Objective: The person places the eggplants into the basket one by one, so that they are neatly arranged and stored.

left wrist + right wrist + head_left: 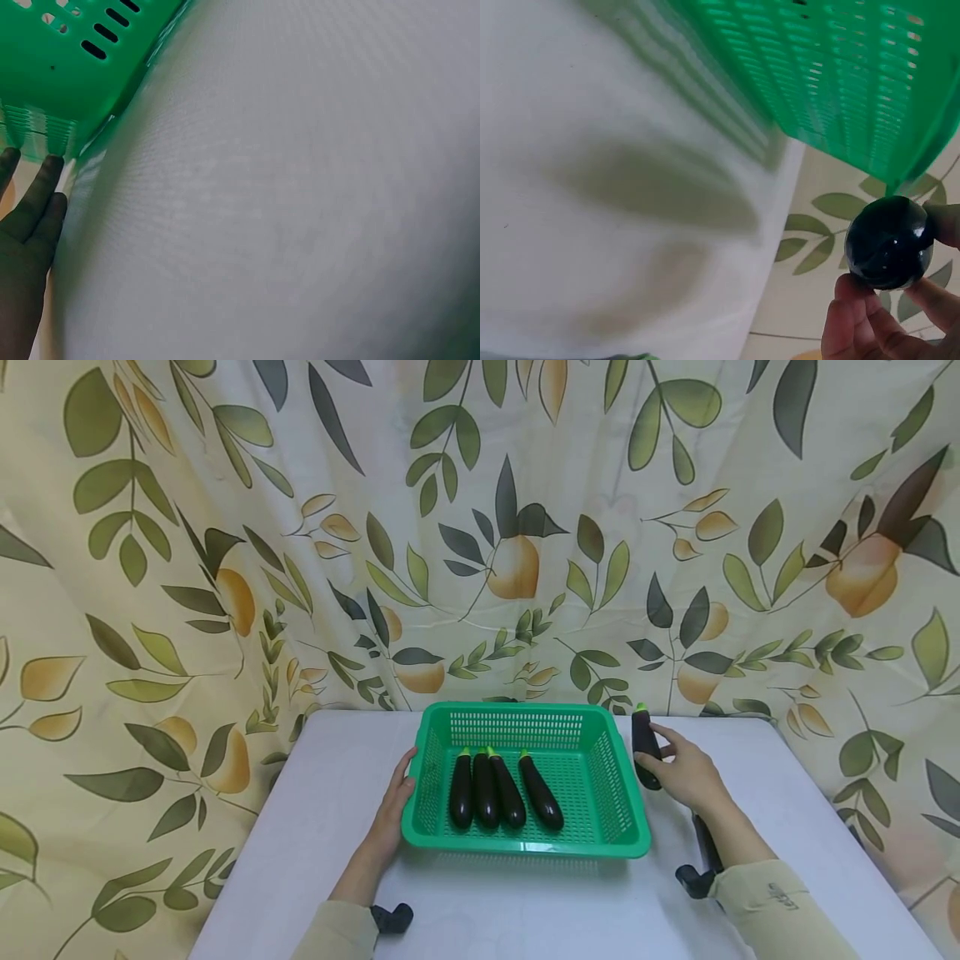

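The green basket (525, 843) sits on the white bench (300, 827). Four dark eggplants (498, 789) lie side by side inside it. The left hand (396, 802) rests flat on the basket's left wall, its fingers (41, 199) straight and together. The right hand (686, 772) is just beside the basket's right wall, and its fingers (847, 319) are wrapped around a fifth eggplant (645, 747), held up above the bench.

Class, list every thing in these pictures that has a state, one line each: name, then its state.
Green perforated plastic basket: flat on the table, holding four eggplants.
Four dark purple eggplants: lying side by side in the basket.
Fifth dark purple eggplant: outside the basket, gripped.
Left hand: straight fingers against the basket's side.
Right hand: grips the fifth eggplant.
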Demonstrator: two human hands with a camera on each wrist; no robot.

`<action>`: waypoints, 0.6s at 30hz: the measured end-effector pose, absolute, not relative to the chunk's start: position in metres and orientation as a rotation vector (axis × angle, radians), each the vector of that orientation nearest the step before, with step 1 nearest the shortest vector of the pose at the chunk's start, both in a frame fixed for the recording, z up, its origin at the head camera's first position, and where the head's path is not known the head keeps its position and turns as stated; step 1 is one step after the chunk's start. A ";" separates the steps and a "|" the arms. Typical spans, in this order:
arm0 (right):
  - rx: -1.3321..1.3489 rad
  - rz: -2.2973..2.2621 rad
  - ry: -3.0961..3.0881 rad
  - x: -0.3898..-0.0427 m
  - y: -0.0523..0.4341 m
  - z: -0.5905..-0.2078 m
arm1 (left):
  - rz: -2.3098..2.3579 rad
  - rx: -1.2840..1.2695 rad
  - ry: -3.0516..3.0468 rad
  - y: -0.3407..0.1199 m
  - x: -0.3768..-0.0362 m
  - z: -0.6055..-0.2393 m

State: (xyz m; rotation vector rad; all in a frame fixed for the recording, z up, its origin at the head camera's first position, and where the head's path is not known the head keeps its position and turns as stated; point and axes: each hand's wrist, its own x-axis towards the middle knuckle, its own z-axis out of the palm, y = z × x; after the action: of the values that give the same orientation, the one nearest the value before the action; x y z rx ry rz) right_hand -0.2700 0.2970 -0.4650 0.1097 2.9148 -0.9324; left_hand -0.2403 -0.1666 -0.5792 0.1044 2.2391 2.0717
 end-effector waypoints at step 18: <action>0.067 -0.912 2.973 -0.266 0.287 -0.446 | 2.059 0.111 2.258 -0.168 -0.240 -0.580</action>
State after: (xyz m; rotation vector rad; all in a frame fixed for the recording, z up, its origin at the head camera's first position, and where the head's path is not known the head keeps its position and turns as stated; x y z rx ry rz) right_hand -0.2662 0.2872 -0.4456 0.0665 2.9730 -0.9121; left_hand -0.2401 -0.1676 -0.5799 0.1113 2.2584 2.0587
